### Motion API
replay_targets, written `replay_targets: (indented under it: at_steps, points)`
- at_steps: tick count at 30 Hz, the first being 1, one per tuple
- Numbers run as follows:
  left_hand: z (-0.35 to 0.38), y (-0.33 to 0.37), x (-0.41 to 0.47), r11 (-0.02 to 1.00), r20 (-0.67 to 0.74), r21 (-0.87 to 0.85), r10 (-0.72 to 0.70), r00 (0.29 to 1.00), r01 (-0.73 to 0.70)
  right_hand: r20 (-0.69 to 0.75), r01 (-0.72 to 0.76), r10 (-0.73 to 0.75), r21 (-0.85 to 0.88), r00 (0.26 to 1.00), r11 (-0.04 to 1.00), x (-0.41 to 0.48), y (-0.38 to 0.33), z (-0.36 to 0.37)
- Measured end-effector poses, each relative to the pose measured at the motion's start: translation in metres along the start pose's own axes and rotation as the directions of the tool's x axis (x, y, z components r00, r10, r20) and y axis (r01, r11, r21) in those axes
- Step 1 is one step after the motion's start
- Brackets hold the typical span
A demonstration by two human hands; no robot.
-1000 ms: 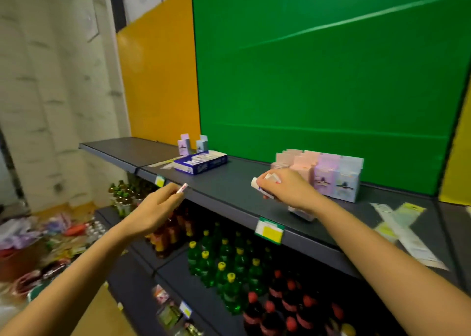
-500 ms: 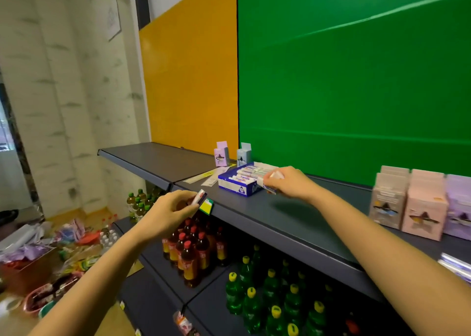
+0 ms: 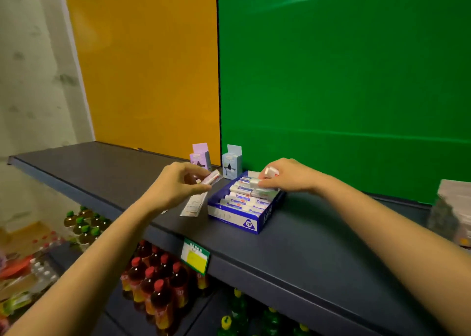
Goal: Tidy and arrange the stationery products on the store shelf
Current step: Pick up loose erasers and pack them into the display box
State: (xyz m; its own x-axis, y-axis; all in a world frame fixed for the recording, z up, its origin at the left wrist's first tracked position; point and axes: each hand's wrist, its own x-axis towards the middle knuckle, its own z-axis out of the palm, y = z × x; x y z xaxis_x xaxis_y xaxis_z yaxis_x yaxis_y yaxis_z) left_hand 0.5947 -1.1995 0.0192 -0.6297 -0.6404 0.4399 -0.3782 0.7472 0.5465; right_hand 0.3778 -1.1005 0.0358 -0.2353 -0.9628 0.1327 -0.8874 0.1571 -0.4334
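Observation:
A blue display box full of wrapped white erasers stands on the dark grey shelf. My right hand rests over the box's far end, its fingers closed on erasers, one touching the rows inside. My left hand hovers just left of the box and pinches a single wrapped eraser between thumb and fingers. A purple small carton and a pale blue small carton stand upright behind the box against the back panel.
A flat packet lies on the shelf left of the box. Blurred pastel cartons sit at the right edge. A green and yellow price tag hangs on the shelf lip. Red and green drink bottles fill the shelves below.
My left hand rose from the shelf edge to beside the blue box with its eraser. My right hand stayed at the box, which I now see closer.

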Motion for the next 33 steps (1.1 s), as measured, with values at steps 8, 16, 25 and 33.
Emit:
replay_targets:
  at_steps: [8,16,25,33]
  points:
    - [0.028,-0.021,0.074,0.982,0.328,-0.036,0.186,0.926,-0.184,-0.138,-0.112,0.113,0.013,0.984,0.994,0.006,0.002,0.008]
    - [0.049,-0.046,0.108,0.925,0.465,-0.077,0.363,0.807,-0.372,-0.225,-0.252,0.244,-0.007,0.943,0.968,0.005,-0.005,0.03]
    - [0.056,-0.062,0.118,0.867,0.496,-0.127,0.477,0.726,-0.483,-0.315,-0.318,0.289,-0.041,0.904,0.947,0.003,-0.02,0.05]
    - [0.063,-0.067,0.118,0.837,0.453,-0.127,0.526,0.72,-0.532,-0.374,-0.393,0.323,-0.125,0.869,0.911,0.004,-0.024,0.06]
